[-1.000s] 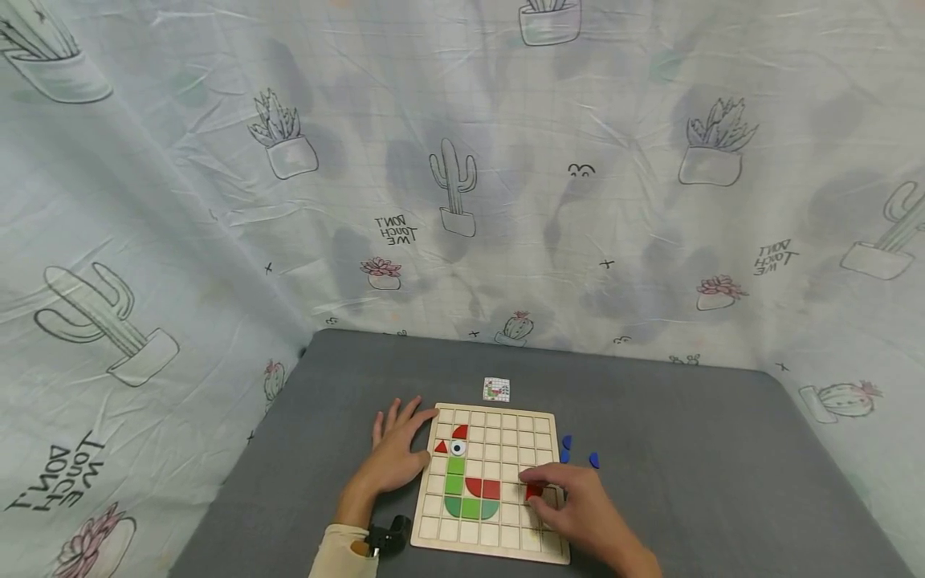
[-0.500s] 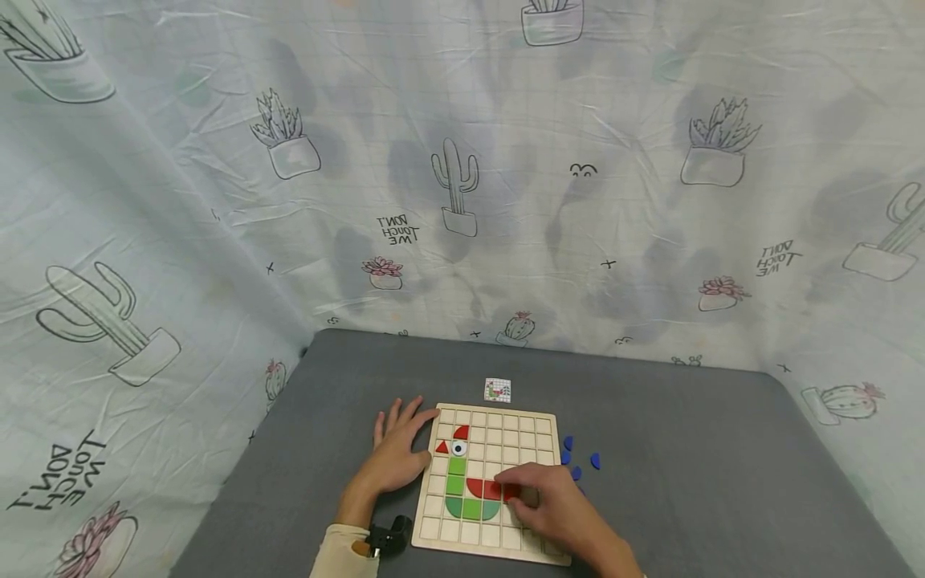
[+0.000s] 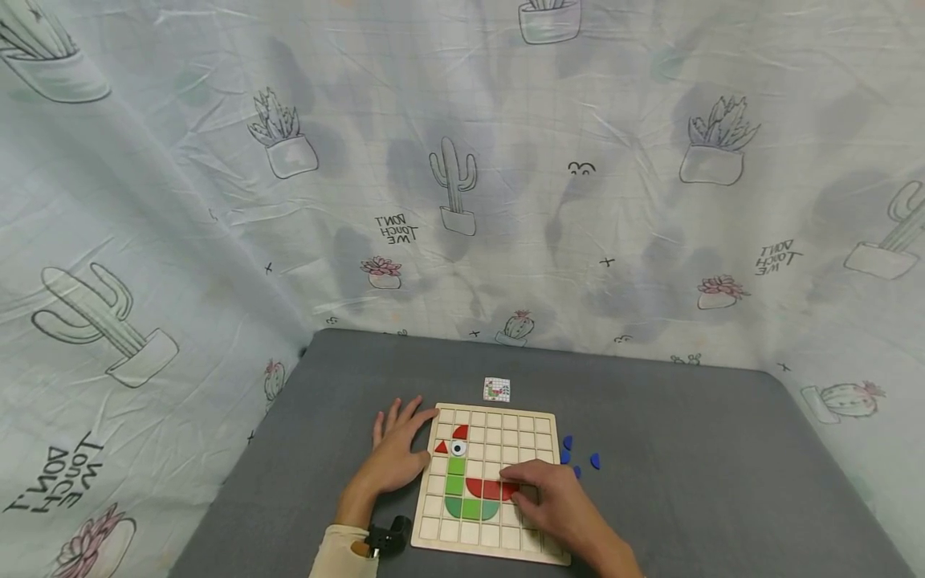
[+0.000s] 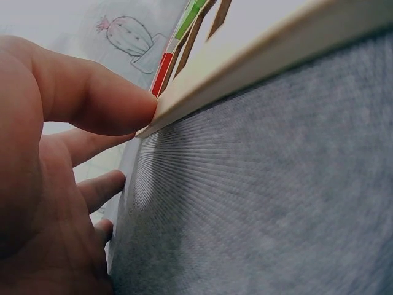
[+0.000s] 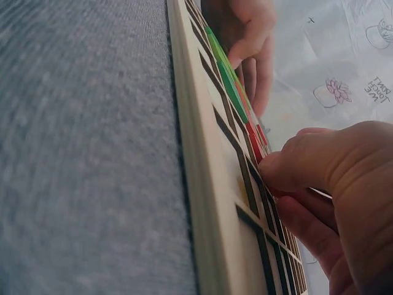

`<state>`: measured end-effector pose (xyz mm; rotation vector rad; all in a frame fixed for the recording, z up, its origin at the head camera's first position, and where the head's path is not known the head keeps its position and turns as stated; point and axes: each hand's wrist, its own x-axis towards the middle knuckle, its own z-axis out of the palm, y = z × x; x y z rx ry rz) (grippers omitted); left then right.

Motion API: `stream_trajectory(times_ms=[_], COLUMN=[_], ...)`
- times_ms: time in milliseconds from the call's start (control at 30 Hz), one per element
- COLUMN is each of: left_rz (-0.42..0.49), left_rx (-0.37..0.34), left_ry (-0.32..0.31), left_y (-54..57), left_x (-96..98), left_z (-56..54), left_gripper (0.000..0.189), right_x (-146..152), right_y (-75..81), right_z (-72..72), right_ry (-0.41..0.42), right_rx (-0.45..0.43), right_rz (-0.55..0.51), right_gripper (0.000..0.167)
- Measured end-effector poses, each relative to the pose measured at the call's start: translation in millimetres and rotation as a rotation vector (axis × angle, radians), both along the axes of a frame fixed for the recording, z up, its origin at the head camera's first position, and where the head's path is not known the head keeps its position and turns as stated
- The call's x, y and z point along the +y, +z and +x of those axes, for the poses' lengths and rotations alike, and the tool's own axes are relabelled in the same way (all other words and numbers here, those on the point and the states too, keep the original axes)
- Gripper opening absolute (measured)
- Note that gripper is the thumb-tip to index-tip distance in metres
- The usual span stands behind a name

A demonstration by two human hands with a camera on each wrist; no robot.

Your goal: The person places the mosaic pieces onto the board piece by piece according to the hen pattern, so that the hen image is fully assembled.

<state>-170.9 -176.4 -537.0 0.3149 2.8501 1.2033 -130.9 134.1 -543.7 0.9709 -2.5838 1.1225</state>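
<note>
A wooden grid board (image 3: 509,539) lies on the grey table. My left hand (image 3: 393,456) rests at its left side with fingers spread. In the left wrist view the thumb (image 4: 116,101) touches the board's edge. My right hand (image 3: 560,498) pinches a red rounded tile (image 3: 509,490) between thumb and index finger, down at a cell. The tile sits just right of a red square tile (image 3: 491,490), in line with it. Also on the board are green square tiles (image 3: 456,466), dark green rounded tiles (image 3: 453,506), an eye tile (image 3: 458,448) and a red triangle (image 3: 442,447).
Several blue rounded tiles (image 3: 595,461) lie right of the board, some close to its edge. A small picture card (image 3: 496,390) lies beyond the board's far edge. A curtain printed with cacti (image 3: 455,305) hangs behind the table (image 3: 686,449).
My right hand has moved left over the board with the red rounded tile, which now lines up beside the red square tile. My left hand has stayed in place.
</note>
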Motion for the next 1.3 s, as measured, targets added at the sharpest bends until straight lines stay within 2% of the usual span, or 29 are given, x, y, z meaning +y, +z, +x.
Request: stream_trajectory(times_ms=[233,467,567,767,967,1100,1300], left_rz=[-0.009,-0.001,0.002,0.012,0.014,0.02,0.035], left_rx=[-0.002,0.003,-0.003,-0.011,-0.014,-0.012,0.001], left_ry=[0.004,0.002,0.0,0.0,0.001,-0.002,-0.011], left_y=[-0.3,1.4,2.4,5.1,5.4,5.8,3.3], left_x=[0.0,0.8,0.3,-0.8,-1.5,-1.7,-1.0], left_z=[0.1,1.0,1.5,1.3,2.0,1.9,1.5], left_gripper=[0.074,0.075,0.075,0.077,0.076,0.076,0.075], right_x=[0,21,37,69,92,97,92], right_y=[1.0,3.3,3.4,4.8,7.1,6.0,-2.9], right_z=[1.1,9.2,16.6,37.1,55.3,59.9,58.1], right_ry=[-0.028,-0.097,-0.165,-0.315,-0.405,-0.408,-0.347], right_rx=[-0.005,0.064,0.073,0.02,0.012,-0.021,0.004], right_rz=[0.001,-0.038,-0.032,-0.003,0.029,0.02,0.021], right_gripper=[0.038,0.039,0.042,0.044,0.042,0.042,0.046])
